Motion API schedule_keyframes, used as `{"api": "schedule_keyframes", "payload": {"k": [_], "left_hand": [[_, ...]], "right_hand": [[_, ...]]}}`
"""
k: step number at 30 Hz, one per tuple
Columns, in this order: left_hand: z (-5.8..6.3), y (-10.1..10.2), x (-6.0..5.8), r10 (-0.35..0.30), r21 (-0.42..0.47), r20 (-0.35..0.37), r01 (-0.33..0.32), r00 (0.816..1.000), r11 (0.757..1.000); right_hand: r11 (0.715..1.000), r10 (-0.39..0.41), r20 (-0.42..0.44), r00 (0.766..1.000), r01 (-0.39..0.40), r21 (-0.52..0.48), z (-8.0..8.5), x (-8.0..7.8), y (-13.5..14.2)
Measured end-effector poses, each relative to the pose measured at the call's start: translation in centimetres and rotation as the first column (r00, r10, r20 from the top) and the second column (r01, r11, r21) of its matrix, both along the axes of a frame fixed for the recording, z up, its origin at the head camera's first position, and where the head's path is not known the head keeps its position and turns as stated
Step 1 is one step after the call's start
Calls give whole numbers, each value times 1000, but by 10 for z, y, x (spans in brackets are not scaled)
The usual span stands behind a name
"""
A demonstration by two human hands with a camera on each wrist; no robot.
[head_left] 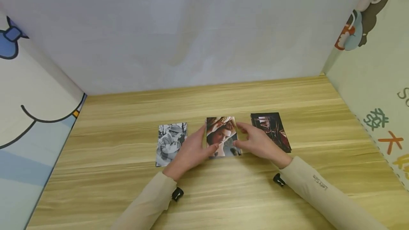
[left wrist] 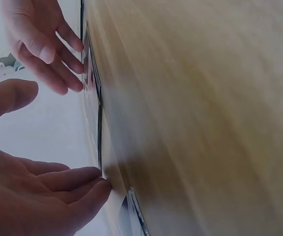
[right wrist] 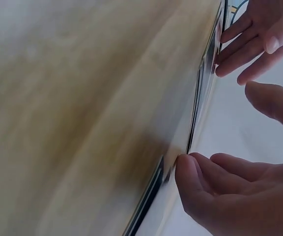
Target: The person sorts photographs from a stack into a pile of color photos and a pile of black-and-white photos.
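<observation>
In the head view a stack of photo cards (head_left: 227,138), its top one showing a figure with raised arms, lies on the wooden table between both hands. My left hand (head_left: 193,148) is at the stack's left side, fingertips right at the edge, thumb over the front part. On the opposite side, my right hand (head_left: 257,141) has its fingers along the right edge. Both wrist views show the fingers loosely extended by the thin stack, thumbs raised apart from the fingers. Beyond the left hand lies a black-and-white photo card (head_left: 167,139), partly covered by it. A dark photo stack (head_left: 277,127) sits partly behind the right hand.
The table (head_left: 127,187) has a light wood grain. A plain pale wall (head_left: 127,38) stands at its back, and printed panels with cartoon figures border the left and right. Black wrist clips (head_left: 177,194) show beside the cream sleeves (head_left: 147,198).
</observation>
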State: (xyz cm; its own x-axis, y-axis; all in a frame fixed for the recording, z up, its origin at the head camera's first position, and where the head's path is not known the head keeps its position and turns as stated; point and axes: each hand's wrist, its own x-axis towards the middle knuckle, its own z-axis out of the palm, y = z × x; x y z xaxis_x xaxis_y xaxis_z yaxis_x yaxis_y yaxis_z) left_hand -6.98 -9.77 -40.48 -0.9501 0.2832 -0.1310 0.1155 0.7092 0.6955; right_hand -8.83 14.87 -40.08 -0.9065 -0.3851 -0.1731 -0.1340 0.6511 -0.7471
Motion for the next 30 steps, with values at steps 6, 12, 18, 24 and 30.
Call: {"api": "schedule_keyframes", "payload": {"k": [6,12,18,24,30], "left_hand": [[1,1,-1,-17,-28,12,17,1000,999],[1,3,1,-31,-30,-10,31,999,999],[-1,2,1,-33,-20,-6,33,999,999],[0,2,3,6,10,48,-6,999,1000],[1,2,5,77,63,59,-80,995,995]], "right_hand": [[999,19,-31,999,-18,32,0,-2,-1],[999,23,-37,999,-22,28,0,-3,-3],[1000,8,-7,1000,-7,18,2,-2,-4],[999,-17,16,1000,17,-34,2,-1,-3],[990,-25,20,999,27,-136,4,-1,-1]]}}
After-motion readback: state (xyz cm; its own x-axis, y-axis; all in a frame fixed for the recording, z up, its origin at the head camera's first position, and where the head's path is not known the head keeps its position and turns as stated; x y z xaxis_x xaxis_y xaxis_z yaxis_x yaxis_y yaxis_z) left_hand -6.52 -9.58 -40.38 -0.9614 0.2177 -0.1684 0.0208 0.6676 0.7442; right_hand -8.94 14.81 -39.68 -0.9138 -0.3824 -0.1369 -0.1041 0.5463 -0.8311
